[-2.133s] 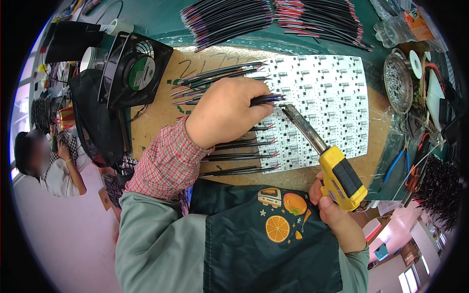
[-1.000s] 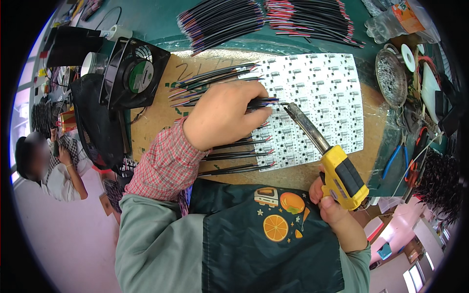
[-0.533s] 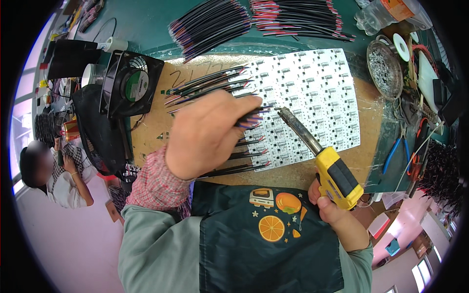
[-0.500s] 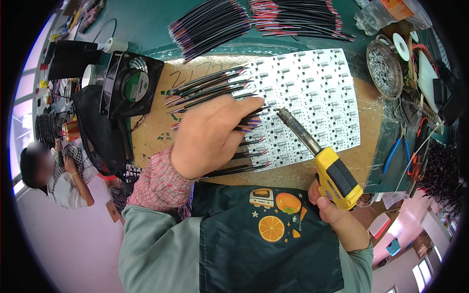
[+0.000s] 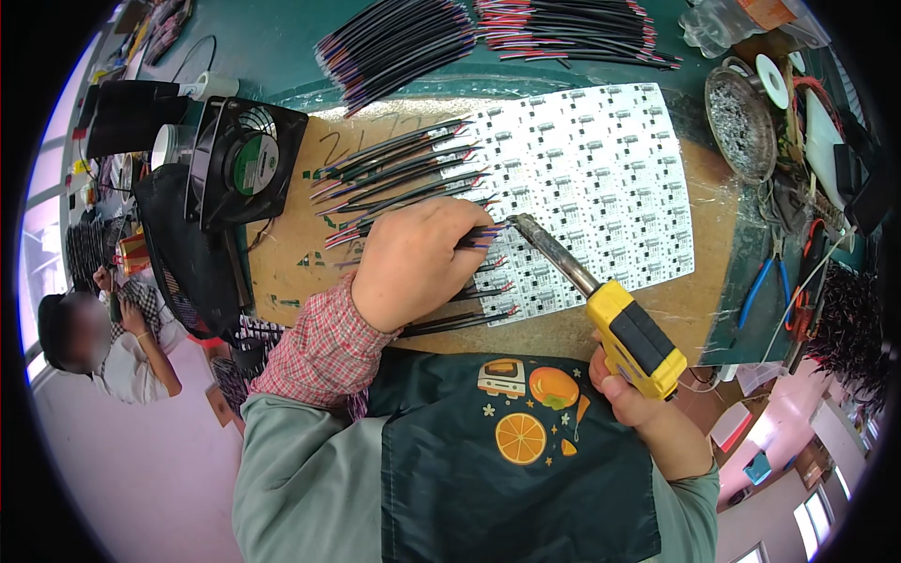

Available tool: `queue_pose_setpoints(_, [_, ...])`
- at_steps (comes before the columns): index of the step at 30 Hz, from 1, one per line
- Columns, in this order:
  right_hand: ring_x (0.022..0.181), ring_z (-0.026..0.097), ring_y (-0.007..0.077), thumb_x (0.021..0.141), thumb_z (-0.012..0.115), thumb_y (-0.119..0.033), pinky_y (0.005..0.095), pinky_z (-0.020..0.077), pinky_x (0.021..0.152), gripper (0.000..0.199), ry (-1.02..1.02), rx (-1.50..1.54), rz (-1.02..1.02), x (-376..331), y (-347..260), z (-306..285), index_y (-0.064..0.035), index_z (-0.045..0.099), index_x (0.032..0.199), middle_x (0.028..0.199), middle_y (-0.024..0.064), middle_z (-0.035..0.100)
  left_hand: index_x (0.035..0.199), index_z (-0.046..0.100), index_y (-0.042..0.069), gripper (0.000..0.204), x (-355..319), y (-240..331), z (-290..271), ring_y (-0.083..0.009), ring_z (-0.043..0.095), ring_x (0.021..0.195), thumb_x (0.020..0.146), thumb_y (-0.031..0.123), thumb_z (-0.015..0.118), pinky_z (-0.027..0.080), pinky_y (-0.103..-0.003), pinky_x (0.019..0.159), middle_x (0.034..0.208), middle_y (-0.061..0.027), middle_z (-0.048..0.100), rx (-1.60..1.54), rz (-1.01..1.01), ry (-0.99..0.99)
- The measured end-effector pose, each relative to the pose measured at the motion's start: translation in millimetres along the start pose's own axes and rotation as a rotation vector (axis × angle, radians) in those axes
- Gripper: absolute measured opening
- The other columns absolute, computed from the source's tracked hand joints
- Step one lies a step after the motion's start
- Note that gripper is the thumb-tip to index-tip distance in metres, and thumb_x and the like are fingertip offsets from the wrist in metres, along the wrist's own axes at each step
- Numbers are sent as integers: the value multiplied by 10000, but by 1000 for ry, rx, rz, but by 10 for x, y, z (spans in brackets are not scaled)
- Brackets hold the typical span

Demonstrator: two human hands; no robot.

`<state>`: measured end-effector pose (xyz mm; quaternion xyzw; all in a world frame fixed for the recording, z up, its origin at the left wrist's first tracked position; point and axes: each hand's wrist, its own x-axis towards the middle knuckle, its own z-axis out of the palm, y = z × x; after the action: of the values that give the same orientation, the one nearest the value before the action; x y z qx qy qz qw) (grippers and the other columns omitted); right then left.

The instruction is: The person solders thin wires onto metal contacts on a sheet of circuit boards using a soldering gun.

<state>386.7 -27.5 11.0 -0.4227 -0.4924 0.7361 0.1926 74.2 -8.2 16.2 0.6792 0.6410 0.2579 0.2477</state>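
My left hand (image 5: 418,263) is closed on black wires (image 5: 479,235) whose purple and red ends stick out past its fingers. They point at the left side of a white sheet of small circuit boards (image 5: 591,188). My right hand (image 5: 621,389) is wrapped round a yellow and black soldering gun (image 5: 638,338). The gun's dark metal tip lies right beside the wire ends, over the sheet. Several black wires (image 5: 394,174) lie with their ends along the sheet's left edge, above and below my left hand. Whether tip and wires touch, I cannot tell.
A brown board (image 5: 709,225) lies under the sheet. Bundles of black wires (image 5: 399,52) lie at the back. To the left stands a black fan (image 5: 246,164). A round dish (image 5: 741,122) and blue pliers (image 5: 765,286) lie right. Another person (image 5: 122,342) sits far left.
The soldering gun's tip has moved left, toward the wire ends. My left hand has shifted slightly down and right, and its extended forefinger has curled in.
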Motion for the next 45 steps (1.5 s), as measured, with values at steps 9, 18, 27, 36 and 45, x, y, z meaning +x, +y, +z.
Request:
queue_pose_setpoints(9, [670, 567, 157, 810, 698, -152, 291, 467, 620, 258, -22, -82, 12, -28, 82, -38, -7, 584, 991, 788, 48, 584, 849, 654, 26, 96, -7, -2, 18, -295, 661, 742, 774, 61, 702, 525, -364, 656, 822, -118, 679, 4, 2, 16])
queue_pose_setpoints(18, [660, 431, 104, 785, 751, -303, 244, 372, 580, 732, -37, 63, 83, -72, 84, -38, -8, 401, 1357, 759, 3, 457, 842, 654, 27, 105, -8, -10, 26, -293, 663, 742, 771, 70, 718, 526, -360, 654, 818, -116, 679, 8, 10, 33])
queue_pose_setpoints(27, [656, 428, 102, 781, 745, -301, 246, 375, 582, 741, -44, 63, 113, -114, 104, -72, -9, 393, 1363, 756, 9, 461, 845, 678, 54, 119, 48, -31, 0, -321, 649, 745, 761, 139, 686, 518, -406, 650, 803, -120, 665, -32, -42, -5])
queue_pose_setpoints(36, [649, 429, 105, 791, 733, -308, 247, 375, 575, 648, -38, 45, 107, -96, 91, -62, -1, 434, 1277, 743, 10, 455, 863, 687, 42, 136, 69, -16, -59, -332, 642, 764, 774, 144, 670, 515, -410, 664, 833, -127, 665, -81, -49, -78])
queue_pose_setpoints(45, [636, 557, 166, 818, 694, -156, 296, 451, 581, 209, -18, 27, -8, -60, 54, -42, -17, 587, 930, 762, 52, 570, 875, 689, 40, 127, 75, -4, -69, -314, 649, 780, 781, 125, 680, 515, -387, 686, 839, -123, 670, -56, -50, -100])
